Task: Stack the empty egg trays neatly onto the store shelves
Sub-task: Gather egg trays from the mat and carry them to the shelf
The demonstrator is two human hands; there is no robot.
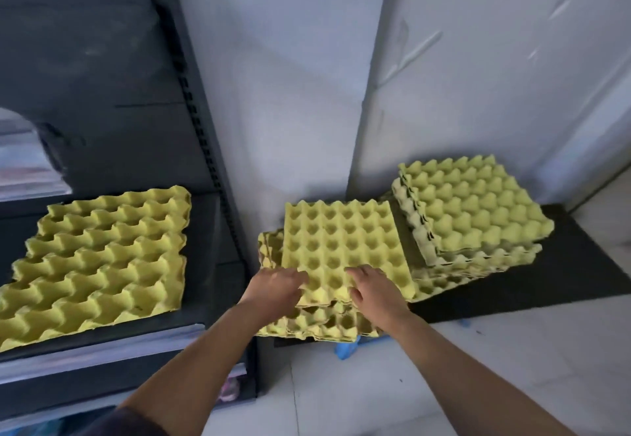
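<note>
A yellow-green egg tray (pixel 343 241) lies on top of a low pile of trays (pixel 317 324) on the floor by the wall corner. My left hand (pixel 273 290) and my right hand (pixel 374 290) both grip the near edge of that top tray, fingers curled over it. A second, taller pile of egg trays (pixel 474 217) sits to the right on a black mat. On the dark shelf (pixel 205 312) at the left, one egg tray (pixel 99 261) lies flat.
The shelf's dark upright post (pixel 201 135) stands between shelf and floor piles. A black mat (pixel 546 282) lies under the trays. White walls meet in a corner behind. Blue scraps (pixel 346 350) lie on the pale floor near the pile.
</note>
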